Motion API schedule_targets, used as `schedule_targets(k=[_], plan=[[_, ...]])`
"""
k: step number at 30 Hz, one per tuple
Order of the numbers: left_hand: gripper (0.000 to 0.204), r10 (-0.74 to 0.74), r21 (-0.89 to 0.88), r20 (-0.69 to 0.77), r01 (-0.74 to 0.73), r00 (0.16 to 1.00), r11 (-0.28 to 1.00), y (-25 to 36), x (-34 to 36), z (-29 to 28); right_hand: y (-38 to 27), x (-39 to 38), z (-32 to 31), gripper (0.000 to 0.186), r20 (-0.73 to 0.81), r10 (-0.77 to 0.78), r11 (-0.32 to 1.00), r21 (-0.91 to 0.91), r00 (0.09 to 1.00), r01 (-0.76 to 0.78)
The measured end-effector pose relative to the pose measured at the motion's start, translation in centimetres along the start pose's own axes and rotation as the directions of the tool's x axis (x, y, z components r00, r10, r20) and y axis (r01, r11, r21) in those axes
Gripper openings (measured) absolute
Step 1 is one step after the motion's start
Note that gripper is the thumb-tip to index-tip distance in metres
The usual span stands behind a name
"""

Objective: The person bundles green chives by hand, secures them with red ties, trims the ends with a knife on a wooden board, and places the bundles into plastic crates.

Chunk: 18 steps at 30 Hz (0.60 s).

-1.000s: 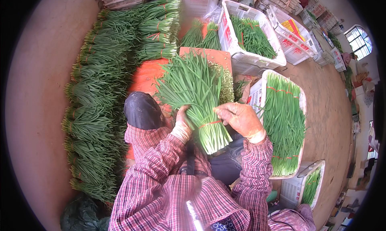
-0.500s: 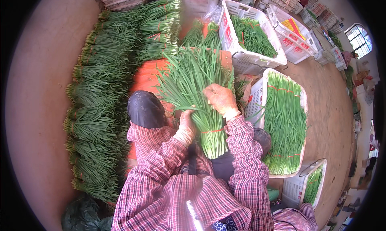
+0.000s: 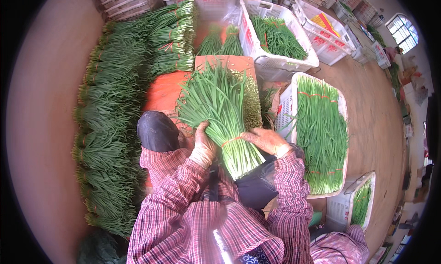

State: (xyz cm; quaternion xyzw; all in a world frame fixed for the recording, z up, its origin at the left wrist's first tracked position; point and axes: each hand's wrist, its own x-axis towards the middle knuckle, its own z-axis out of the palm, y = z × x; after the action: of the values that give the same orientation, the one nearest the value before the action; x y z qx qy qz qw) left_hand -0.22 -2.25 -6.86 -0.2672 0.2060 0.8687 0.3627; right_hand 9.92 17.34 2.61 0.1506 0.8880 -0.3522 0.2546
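Note:
A thick bundle of garlic chives (image 3: 223, 112) lies slanted over my lap, leaves away from me, pale cut stems toward me. An orange-red band goes round its stem part. My left hand (image 3: 203, 143) grips the bundle's left side, thumb up over the leaves. From the right, my right hand (image 3: 267, 140) holds it beside the band; its fingertips under the stems are partly hidden. Beyond the bundle stands an orange-topped board (image 3: 225, 60), strewn with small green bits on its right.
Banded chive bundles (image 3: 110, 140) are stacked along the left wall. On the right, a white crate (image 3: 343, 172) holds long chives; another crate (image 3: 250, 48) stands behind it. A smaller crate (image 3: 337, 213) sits near right, close to a person's pink sleeve (image 3: 340, 250). My dark-covered knee (image 3: 158, 131) is left.
My right hand has moved down from the leaves to the banded stems. The bundle has tilted, its stem ends swinging right. My left hand has shifted slightly left, still gripping, and the view has shifted a little.

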Motion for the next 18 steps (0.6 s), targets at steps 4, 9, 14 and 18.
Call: schedule_targets(k=[4, 9, 14, 18], plan=[[0.054, -0.033, -0.009, 0.081, 0.034, 0.996, 0.999, -0.6, 2.0, -0.1, 0.3, 1.8, 4.1, 0.090, -0.036, -0.378, 0.467, 0.855, 0.925, 0.224], [0.062, 0.011, 0.091, 0.116, -0.021, 0.993, 0.996, 0.3, 5.7, 1.5, 0.7, 5.1, 5.1, 0.086, -0.103, -0.200, 0.255, 0.955, 0.974, 0.153], [0.064, 0.041, 0.133, 0.027, -0.044, 0.999, 0.990, 2.4, 10.0, 5.0, -1.5, 8.3, 0.3, 0.080, -0.078, -0.077, 0.227, 0.969, 0.994, 0.094], [0.063, 0.000, 0.193, -0.150, 0.029, 0.989, 0.981, 2.3, 9.0, 8.5, 0.1, 9.8, 0.1, 0.074, 0.168, 0.013, 0.076, 0.983, 0.986, -0.168]])
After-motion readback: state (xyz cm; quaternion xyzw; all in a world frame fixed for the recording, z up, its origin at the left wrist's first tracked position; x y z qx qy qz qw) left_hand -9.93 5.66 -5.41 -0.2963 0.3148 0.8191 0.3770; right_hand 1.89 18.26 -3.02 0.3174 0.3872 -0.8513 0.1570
